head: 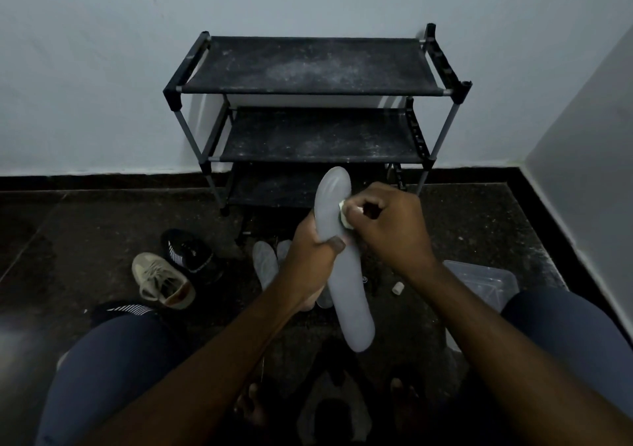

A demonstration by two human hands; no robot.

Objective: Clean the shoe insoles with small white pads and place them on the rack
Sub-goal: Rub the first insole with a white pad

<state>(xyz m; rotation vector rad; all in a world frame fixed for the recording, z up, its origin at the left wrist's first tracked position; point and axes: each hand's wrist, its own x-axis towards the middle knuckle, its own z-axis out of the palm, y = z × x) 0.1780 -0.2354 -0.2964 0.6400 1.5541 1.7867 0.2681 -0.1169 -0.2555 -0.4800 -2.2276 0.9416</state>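
Grey insole (349, 291) is held in the air above the floor, in front of the rack (308, 91). Its long axis runs away from the person: far end toward the lowest shelf, near end toward the knees. The left hand (313, 250) grip is wrapped round its middle, thumb across the face. A small white pad (342, 210) is pinched in the curled right hand (387, 226) grip and pressed on the insole's right edge, just above the left hand. Wiping is judged under way, with strokes best run lengthwise. Rack shelves lie straight beyond the far end.
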